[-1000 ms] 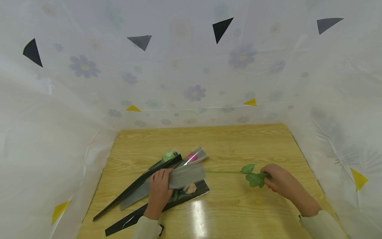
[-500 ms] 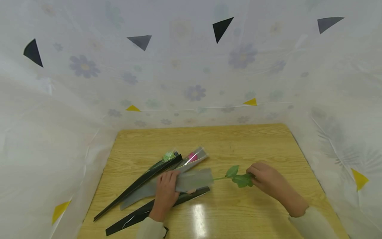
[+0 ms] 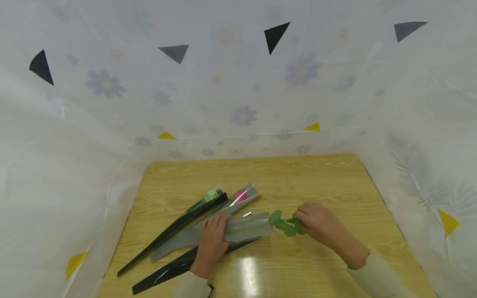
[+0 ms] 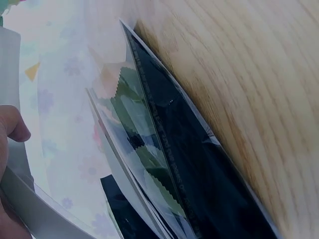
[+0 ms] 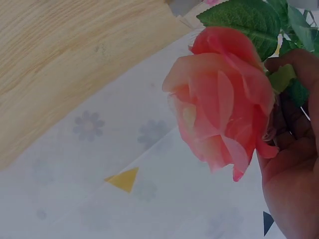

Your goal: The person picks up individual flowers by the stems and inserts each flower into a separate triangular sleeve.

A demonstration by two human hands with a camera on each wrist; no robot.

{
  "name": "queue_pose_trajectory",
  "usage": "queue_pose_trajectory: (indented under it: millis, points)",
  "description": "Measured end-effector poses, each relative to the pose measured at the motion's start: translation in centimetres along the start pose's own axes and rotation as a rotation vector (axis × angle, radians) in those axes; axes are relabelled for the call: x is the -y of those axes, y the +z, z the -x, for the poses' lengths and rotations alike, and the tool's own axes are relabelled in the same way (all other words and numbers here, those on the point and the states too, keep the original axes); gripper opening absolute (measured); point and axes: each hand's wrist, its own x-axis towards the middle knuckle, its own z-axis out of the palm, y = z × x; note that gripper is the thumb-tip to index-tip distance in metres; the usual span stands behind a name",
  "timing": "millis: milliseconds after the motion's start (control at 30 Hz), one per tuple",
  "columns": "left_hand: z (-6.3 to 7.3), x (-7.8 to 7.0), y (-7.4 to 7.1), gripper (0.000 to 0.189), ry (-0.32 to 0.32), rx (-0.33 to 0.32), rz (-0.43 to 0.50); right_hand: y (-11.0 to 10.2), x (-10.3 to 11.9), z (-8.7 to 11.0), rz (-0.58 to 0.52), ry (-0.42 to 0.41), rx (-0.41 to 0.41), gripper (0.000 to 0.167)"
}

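Note:
My left hand (image 3: pixel 214 244) grips a grey, see-through flower sleeve (image 3: pixel 250 227), its wide mouth pointing right. In the left wrist view the thumb (image 4: pixel 16 124) lies against that sleeve. With the fingertips of my right hand (image 3: pixel 322 225) I pinch an artificial rose just under its bloom. The coral-pink rose (image 5: pixel 219 99) shows full-size in the right wrist view, while the hand hides it in the head view. Its green leaves (image 3: pixel 286 228) are at the sleeve's mouth, and the stem runs inside, faintly visible through the film.
Left of the hands lie a black sleeve with a green rose (image 3: pixel 210 193) and a clear sleeve with a magenta rose (image 3: pixel 241 195). Another black sleeve (image 3: pixel 167 269) lies under my left forearm. White flower-patterned sheeting (image 3: pixel 244 95) encloses the wooden table (image 3: pixel 316 174) at the back and sides.
My right hand has moved left with the rose, sliding its stem into the sleeve until the leaves reach the mouth. My left hand and the sleeve have shifted slightly right and toward me.

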Motion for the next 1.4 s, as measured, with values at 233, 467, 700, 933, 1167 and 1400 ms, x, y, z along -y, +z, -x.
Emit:
queue_pose_trajectory:
  millis: [233,467,700,933,1167,1400]
  points:
    - [-0.1,-0.2,0.0,0.070,-0.025,0.015,0.000,0.1,0.3,-0.1,0.002,0.017,0.011,0.030]
    - [-0.1,0.0,0.1,0.073,-0.063,0.039,-0.006,-0.2,0.5,0.0,-0.035,0.034,0.043,0.030]
    - [-0.2,-0.9,0.1,0.069,-0.026,0.043,0.012,-0.2,0.4,-0.2,-0.044,0.055,0.037,0.028]
    - [-0.2,-1.6,0.4,0.068,0.020,0.043,0.004,0.0,0.6,-0.9,-0.063,0.019,0.036,0.028]
    - [-0.4,-2.3,0.3,0.067,0.067,0.032,-0.007,0.2,1.2,-1.8,-0.083,-0.017,0.038,0.025]
    - [-0.6,-3.0,0.2,0.070,0.091,0.035,-0.002,-0.2,1.5,-2.7,0.010,-0.036,0.050,0.025]
